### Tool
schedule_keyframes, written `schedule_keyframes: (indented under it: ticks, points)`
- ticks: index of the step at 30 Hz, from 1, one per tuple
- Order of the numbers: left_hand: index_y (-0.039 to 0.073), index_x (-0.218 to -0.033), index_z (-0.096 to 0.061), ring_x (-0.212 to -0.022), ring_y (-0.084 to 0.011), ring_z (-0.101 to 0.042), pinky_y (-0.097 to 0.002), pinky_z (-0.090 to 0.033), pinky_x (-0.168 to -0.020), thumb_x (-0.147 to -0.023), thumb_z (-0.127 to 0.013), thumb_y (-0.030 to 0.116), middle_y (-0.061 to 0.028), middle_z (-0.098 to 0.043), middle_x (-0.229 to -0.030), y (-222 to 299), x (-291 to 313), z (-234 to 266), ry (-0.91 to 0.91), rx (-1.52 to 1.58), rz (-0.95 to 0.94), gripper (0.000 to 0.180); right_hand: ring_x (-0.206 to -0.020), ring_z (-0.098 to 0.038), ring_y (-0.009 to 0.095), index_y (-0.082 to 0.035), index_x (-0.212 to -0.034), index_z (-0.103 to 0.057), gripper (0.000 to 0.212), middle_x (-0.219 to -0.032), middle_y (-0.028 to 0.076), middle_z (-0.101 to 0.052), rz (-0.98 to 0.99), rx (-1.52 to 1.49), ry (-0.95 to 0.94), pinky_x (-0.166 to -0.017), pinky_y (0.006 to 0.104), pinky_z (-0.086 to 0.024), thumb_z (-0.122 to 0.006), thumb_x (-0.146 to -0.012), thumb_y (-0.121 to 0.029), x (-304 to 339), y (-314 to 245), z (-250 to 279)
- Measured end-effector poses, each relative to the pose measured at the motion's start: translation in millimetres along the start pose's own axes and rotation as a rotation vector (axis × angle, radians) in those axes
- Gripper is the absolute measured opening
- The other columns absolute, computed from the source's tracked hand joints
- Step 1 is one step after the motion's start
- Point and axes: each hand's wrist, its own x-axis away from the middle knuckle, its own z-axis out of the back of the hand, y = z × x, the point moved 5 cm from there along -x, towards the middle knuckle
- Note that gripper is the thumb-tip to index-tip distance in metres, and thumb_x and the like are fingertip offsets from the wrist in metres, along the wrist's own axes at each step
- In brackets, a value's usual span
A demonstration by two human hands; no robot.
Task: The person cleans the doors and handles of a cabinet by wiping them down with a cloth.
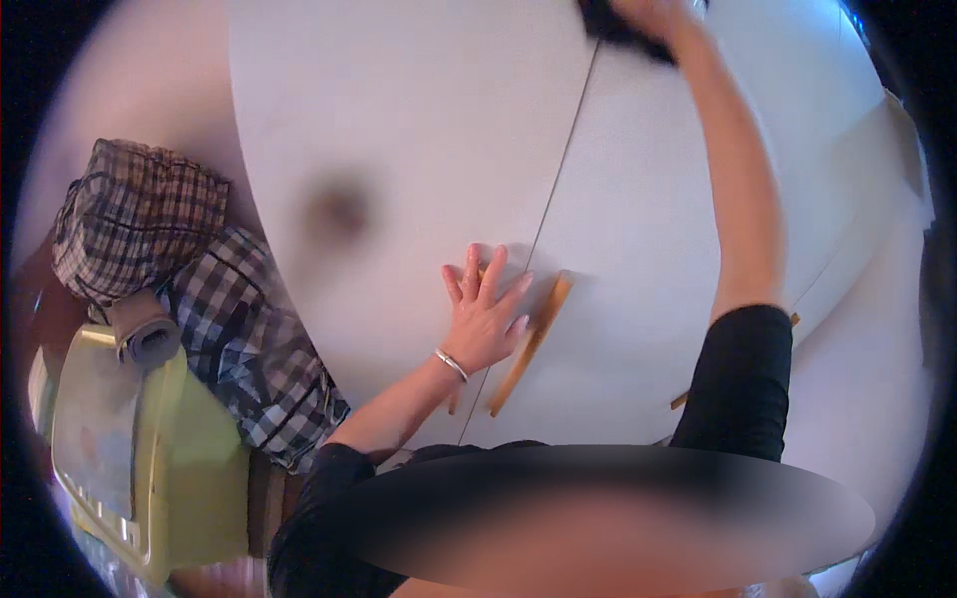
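White doors, two tall panels meeting at a narrow seam (pixel 563 169). Left hand (pixel 483 314) on the left door (pixel 399 120), fingers spread, over the wooden handle there; one bit of wood shows between the fingers, another below the hand. Probably a brace: the open hand would steady both body and door while the other arm is at full stretch. Silver bracelet (pixel 451 365) at that wrist.

Right arm reaches high across the right door (pixel 638 179). Right hand (pixel 653 12) cut by the upper edge and blurred, on a dark cloth (pixel 623 35) at the top of the seam. Whether the fingers pinch it or press it flat, cannot tell. Cloth looks bunched, likely to give a thick pad under the palm.

Second handle (pixel 523 359) slants beside the seam, uncovered. More pale panels curve off to the right, with further bits of wood. Surface smooth, plain; the dark blurred spot (pixel 339 211) may be lens dirt.

Left side of room: plaid bundle (pixel 145 209), darker plaid cloth (pixel 239 329) beside it, grey roll (pixel 148 334) at the top of a green bin (pixel 204 478).
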Motion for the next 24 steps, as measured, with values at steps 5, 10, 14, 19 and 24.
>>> schedule_keyframes:
  ticks: [5,10,14,19,24]
  points:
    - [0.013,-0.127,-0.048,-0.136,-0.0388,-0.015,-0.0603,-0.014,-0.105,-0.069,-0.072,0.017,-0.0158,-0.02,-0.147,-6,-9,49,-0.158,0.463,-0.054,0.064,-0.131,-0.032,0.029,-0.008,-0.135,-0.039,0.052,-0.141,0.013,-0.037,0.093,0.165,0.78,-0.107,0.0465,-0.023,-0.039,-0.091,-0.036,-59,33,46]
    - [0.007,-0.124,-0.049,-0.128,-0.0322,-0.037,-0.043,-0.03,-0.104,-0.071,-0.065,0.003,-0.0162,-0.04,-0.137,-45,-22,158,0.143,0.253,0.064,0.055,-0.127,-0.035,0.033,-0.003,-0.13,-0.042,0.052,-0.138,0.017,-0.039,0.212,0.041,0.676,-0.107,0.0498,-0.023,-0.043,-0.089,-0.034,11,-45,2]
    - [0.006,-0.121,-0.05,-0.125,-0.031,-0.04,-0.0402,-0.03,-0.105,-0.072,-0.066,0.006,-0.0164,-0.045,-0.133,-83,21,145,0.189,0.367,0.324,0.052,-0.106,-0.053,0.03,-0.009,-0.107,-0.061,0.036,-0.109,0.012,-0.06,0.684,-0.059,0.543,-0.095,0.0546,-0.034,-0.053,-0.081,-0.032,129,-121,-92]
    - [0.005,-0.127,-0.044,-0.133,-0.0327,-0.028,-0.0452,-0.025,-0.107,-0.072,-0.07,0.013,-0.0181,-0.032,-0.142,-81,65,94,0.036,0.01,0.35,0.062,-0.092,-0.058,0.032,-0.003,-0.1,-0.063,0.051,-0.093,0.019,-0.064,0.889,-0.031,-0.22,-0.086,0.0438,-0.04,-0.052,-0.082,-0.049,125,-148,-97]
    - [0.011,-0.139,-0.03,-0.14,-0.0331,-0.006,-0.0599,-0.017,-0.105,-0.072,-0.071,0.023,-0.0167,-0.004,-0.151,-84,82,78,-0.285,-0.094,0.476,0.079,-0.091,-0.06,0.037,-0.005,-0.097,-0.065,0.051,-0.088,0.019,-0.066,0.246,0.248,0.118,-0.092,0.0498,-0.037,-0.04,-0.089,-0.049,-26,-89,-10]
